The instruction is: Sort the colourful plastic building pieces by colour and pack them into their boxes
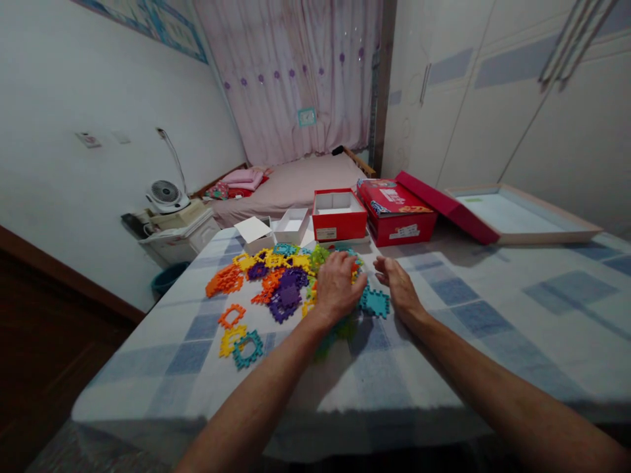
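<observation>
A heap of notched plastic interlocking pieces in orange, yellow, purple, green and teal lies on the table; a purple piece (288, 295) sits near its middle. My left hand (339, 284) rests over the right side of the heap, fingers bent downward and thumb apart. Its palm and the pieces beneath it are hidden. Just to the right, my right hand (398, 287) stands on its edge with fingers extended and nothing visible in it. Between the hands lies a teal square piece (375, 303). An orange ring-shaped piece (231, 316) and a teal ring-shaped piece (248, 349) lie at the near left.
Behind the heap stand a white box (292, 226), an open red box (340, 225) and a larger red box (401, 217). A dark red lid (446, 207) leans beside a shallow tray-like box (547, 231). A checked cloth (473, 341) covers the table.
</observation>
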### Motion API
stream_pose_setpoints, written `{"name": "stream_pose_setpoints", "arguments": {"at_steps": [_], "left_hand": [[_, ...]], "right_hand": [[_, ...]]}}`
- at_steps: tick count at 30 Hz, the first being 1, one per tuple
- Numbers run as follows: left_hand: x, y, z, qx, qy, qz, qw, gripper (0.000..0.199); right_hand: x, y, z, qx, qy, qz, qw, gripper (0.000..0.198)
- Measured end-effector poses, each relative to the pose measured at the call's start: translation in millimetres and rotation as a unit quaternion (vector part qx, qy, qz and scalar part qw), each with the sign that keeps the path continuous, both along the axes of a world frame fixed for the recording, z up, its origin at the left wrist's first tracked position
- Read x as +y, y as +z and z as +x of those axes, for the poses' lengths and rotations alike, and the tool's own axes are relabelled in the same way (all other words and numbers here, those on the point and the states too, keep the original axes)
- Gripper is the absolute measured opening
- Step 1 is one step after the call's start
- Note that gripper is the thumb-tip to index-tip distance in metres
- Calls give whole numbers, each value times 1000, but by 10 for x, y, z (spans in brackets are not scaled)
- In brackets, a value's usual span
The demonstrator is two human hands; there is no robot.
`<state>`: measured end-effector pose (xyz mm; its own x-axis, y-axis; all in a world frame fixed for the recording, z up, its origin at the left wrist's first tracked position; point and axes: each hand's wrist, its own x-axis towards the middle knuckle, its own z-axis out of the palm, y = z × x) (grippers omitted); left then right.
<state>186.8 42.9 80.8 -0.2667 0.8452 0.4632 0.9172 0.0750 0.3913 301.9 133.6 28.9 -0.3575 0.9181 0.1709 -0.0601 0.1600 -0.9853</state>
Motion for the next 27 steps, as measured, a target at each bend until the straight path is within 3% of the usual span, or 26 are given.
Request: {"name": "stream_pose_setpoints", "arguments": {"at_steps": [4,7,9,10,12,15,18,22,27], "left_hand": [[137,63,298,8,-50,-25,998,40],[2,153,44,26,-75,8,997,41],[-212,193,-454,28,-59,35,997,39],[-349,198,-782,16,-20,37,999,38],[-652,178,-1508,-45,120,20,992,35],[-1057,92,-2473,-89,226,9,970,38],[-1233,-42,-3015,-136,263,-5,955,43],[-1126,-239,-3155,-189,240,-6,952,47],[-945,-344,-2903,-227,173,-2,958,51]], "right_hand": [[82,-18,48,1,-46,17,999,56],[145,-46,82,-2,-81,9,997,54],[157,-52,93,-2,-87,-1,996,52],[154,-50,96,-4,-87,-4,996,50],[138,-42,99,-15,-87,-6,996,49],[121,-37,105,-37,-90,-17,995,49],[136,-56,120,-48,-84,-30,995,48],[160,-88,148,-51,-76,-52,994,47],[129,-63,145,-84,-62,-34,994,47]]}}
